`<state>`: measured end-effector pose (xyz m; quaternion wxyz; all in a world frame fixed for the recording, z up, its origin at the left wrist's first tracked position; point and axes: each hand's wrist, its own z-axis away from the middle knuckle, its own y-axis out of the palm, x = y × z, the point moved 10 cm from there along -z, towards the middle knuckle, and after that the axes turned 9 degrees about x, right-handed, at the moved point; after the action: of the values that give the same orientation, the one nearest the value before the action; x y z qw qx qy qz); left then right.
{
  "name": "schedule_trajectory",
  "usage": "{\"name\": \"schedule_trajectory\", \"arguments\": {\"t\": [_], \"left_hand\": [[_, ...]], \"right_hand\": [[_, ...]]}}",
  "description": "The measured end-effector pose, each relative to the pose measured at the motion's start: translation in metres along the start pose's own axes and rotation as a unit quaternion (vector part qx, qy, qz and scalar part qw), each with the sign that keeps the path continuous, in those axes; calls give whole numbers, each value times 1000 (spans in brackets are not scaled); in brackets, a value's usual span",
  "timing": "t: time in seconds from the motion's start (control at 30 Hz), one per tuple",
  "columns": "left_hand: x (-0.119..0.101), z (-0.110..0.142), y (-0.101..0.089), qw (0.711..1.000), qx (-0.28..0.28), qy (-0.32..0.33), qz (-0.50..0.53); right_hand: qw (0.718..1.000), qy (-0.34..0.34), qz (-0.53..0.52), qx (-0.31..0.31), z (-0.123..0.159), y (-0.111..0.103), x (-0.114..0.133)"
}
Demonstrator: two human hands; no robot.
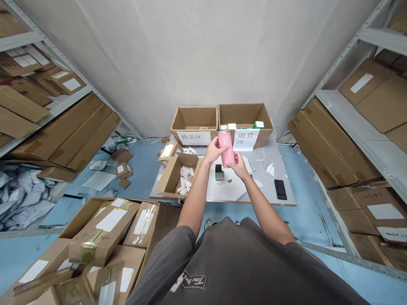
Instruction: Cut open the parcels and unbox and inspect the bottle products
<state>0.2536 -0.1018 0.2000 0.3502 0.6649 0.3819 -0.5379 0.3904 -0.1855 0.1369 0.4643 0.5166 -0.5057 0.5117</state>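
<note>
A pink tumbler (226, 149) with a silvery rim is held up over the table, tilted slightly. My left hand (214, 149) is closed round its upper left side, thumb across the front. Near its base, my right hand (239, 165) grips the lower right side. Below the tumbler stands a small green box (219, 173), its top open and dark inside. White sheeting (212, 191) lies under that box, with small brown scraps on it.
Two labelled cartons stand at the back: the left carton (193, 137) and the right carton (263, 137), which holds green-white boxes. An open carton (167, 180) of paper scraps sits left; a black phone (280, 189) lies right. Loaded shelves flank both sides; a large parcel-filled carton (168, 220) stands lower left.
</note>
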Motion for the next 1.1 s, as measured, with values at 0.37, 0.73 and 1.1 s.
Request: {"name": "schedule_trajectory", "arguments": {"t": [0.37,0.73,1.1], "left_hand": [[3,7,3,999,27,14,17],[3,11,4,995,59,40,69],[7,5,-10,999,39,31,3]], "right_hand": [[1000,-10,19,-7,6,7,-4],[989,-6,-95,111,11,27,0],[1000,-12,28,-2,11,10,-17]]}}
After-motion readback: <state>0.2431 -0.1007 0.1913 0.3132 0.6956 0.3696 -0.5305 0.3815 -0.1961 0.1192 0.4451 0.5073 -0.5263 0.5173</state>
